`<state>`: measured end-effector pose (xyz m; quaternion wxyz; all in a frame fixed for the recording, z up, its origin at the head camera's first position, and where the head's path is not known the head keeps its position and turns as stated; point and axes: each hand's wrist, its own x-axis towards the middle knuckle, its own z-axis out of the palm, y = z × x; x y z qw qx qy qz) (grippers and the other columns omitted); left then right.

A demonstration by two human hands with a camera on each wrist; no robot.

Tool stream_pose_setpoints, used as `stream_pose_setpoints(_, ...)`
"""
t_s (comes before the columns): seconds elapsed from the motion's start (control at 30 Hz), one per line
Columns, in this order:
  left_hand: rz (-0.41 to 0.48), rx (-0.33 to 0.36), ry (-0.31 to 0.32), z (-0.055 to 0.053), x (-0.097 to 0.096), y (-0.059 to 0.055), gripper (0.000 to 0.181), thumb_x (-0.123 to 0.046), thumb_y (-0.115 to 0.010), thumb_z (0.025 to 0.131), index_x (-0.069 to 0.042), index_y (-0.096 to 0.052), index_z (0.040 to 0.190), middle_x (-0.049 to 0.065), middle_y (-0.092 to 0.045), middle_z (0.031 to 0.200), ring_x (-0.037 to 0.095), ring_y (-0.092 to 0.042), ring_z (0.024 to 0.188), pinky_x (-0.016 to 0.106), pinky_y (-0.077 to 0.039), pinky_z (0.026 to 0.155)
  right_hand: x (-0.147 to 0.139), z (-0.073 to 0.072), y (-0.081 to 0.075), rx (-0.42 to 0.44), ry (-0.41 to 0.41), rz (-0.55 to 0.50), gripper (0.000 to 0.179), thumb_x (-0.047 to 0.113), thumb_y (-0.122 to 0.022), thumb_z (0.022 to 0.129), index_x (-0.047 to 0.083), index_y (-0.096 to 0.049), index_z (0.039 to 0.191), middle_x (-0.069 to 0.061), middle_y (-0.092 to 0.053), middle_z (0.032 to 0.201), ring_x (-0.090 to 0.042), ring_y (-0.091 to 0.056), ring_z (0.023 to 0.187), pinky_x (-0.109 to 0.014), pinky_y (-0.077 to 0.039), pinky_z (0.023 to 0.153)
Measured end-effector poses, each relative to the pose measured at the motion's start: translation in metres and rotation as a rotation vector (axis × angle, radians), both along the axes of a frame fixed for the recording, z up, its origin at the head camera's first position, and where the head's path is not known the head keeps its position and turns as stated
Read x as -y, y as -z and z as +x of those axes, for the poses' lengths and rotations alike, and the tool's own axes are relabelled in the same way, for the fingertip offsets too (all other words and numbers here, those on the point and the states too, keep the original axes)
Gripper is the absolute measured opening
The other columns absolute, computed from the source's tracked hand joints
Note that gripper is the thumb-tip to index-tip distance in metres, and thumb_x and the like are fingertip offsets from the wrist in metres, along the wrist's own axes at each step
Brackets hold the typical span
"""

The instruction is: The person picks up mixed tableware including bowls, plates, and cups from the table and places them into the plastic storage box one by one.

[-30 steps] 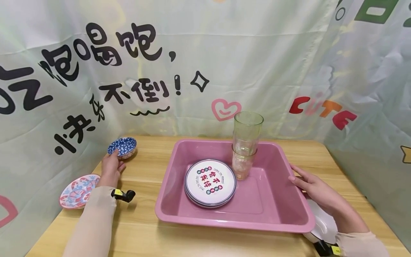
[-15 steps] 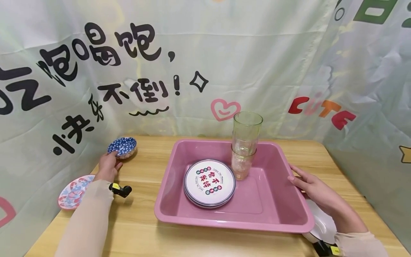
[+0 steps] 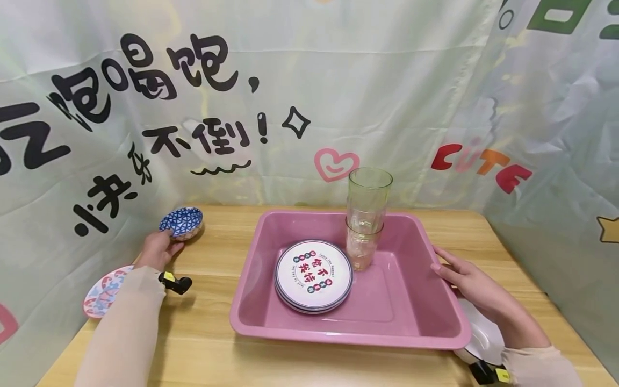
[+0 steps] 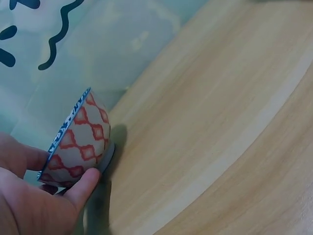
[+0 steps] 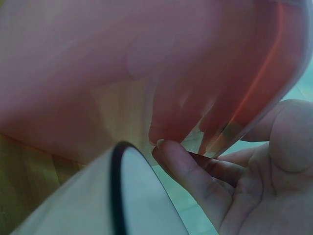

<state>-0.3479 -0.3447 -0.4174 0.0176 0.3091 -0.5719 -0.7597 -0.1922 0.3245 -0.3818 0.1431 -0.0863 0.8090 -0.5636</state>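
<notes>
In the head view my left hand (image 3: 157,250) holds a small bowl (image 3: 181,221) at the back left of the table. Blue triangles cover its inside; the left wrist view shows red diamonds on the outer wall of the bowl (image 4: 78,144), with fingers at the rim and the thumb low on its side. My right hand (image 3: 476,282) grips the right rim of a pink basin (image 3: 338,337); in the right wrist view, fingers touch its outer wall. Inside the basin are stacked white plates (image 3: 313,274) and, behind them, stacked glass tumblers (image 3: 367,207).
A pink-and-blue patterned plate (image 3: 103,293) lies at the left, partly behind my left forearm. Under the basin's right side, a white dish (image 3: 483,336) with a dark rim is partly hidden. Printed cloth hangs behind the wooden table (image 3: 213,301).
The left hand and forearm have shifted slightly left, with the hand still at the bowl. The whole head view has drifted a little. The right hand stays on the basin's rim.
</notes>
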Motion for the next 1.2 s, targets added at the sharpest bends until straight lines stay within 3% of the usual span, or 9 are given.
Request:
stream_pose_setpoints(0.23, 0.130, -0.036, -0.009, -0.002, 0.002, -0.001, 0.061, -0.005, -0.034, 0.103, -0.013, -0.007, 0.158, 0.008, -0.021, 0.156, 0.018, -0.039, 0.132, 0.033, -0.041, 0.102, 0.000, 0.001, 0.000, -0.012, -0.007, -0.008, 0.070, 0.028, -0.045, 0.106, 0.004, -0.003, 0.156, -0.036, -0.040, 0.140, -0.016, -0.061, 0.107, -0.037, -0.056, 0.081)
stream_pose_setpoints(0.57, 0.110, -0.053, 0.014, 0.001, 0.001, -0.002, 0.063, -0.002, -0.031, 0.102, -0.011, -0.003, 0.157, 0.010, -0.018, 0.157, 0.019, -0.032, 0.137, 0.037, -0.036, 0.106, 0.001, 0.001, -0.001, 0.000, -0.013, -0.024, 0.070, 0.028, -0.044, 0.106, 0.005, -0.002, 0.156, -0.036, -0.041, 0.139, -0.015, -0.062, 0.105, -0.037, -0.057, 0.080)
stream_pose_setpoints(0.7, 0.102, -0.048, 0.046, 0.005, 0.002, -0.004, 0.064, -0.001, -0.033, 0.101, -0.010, -0.003, 0.157, 0.011, -0.023, 0.153, 0.019, -0.038, 0.132, 0.037, -0.039, 0.104, 0.001, 0.000, -0.001, 0.002, -0.010, -0.028, 0.070, 0.028, -0.045, 0.106, 0.005, -0.002, 0.156, -0.035, -0.041, 0.139, -0.015, -0.062, 0.106, -0.037, -0.057, 0.081)
stream_pose_setpoints(0.87, 0.091, -0.059, 0.131, 0.012, 0.007, -0.008, 0.067, 0.002, -0.035, 0.100, -0.010, -0.002, 0.157, 0.014, -0.029, 0.145, 0.015, -0.059, 0.107, 0.035, -0.044, 0.099, 0.002, 0.000, -0.001, 0.000, -0.009, -0.025, 0.070, 0.028, -0.044, 0.106, 0.005, -0.003, 0.157, -0.035, -0.040, 0.140, -0.014, -0.061, 0.107, -0.037, -0.056, 0.082)
stream_pose_setpoints(0.97, 0.080, -0.088, 0.205, 0.016, 0.009, -0.011, 0.069, 0.004, -0.036, 0.098, -0.008, 0.000, 0.157, 0.017, -0.027, 0.145, 0.014, -0.065, 0.090, 0.033, -0.047, 0.096, 0.001, -0.001, -0.002, -0.001, -0.011, -0.027, 0.069, 0.027, -0.044, 0.106, 0.005, -0.002, 0.157, -0.036, -0.040, 0.140, -0.015, -0.061, 0.107, -0.036, -0.056, 0.081)
stream_pose_setpoints(1.2, 0.046, -0.141, 0.342, 0.020, 0.008, -0.019, 0.068, 0.001, -0.036, 0.101, -0.006, 0.003, 0.156, 0.019, -0.027, 0.141, 0.016, -0.067, 0.085, 0.030, -0.051, 0.091, 0.000, 0.000, -0.001, -0.001, -0.014, -0.038, 0.068, 0.025, -0.043, 0.106, 0.005, -0.001, 0.156, -0.036, -0.040, 0.140, -0.014, -0.060, 0.106, -0.036, -0.056, 0.080)
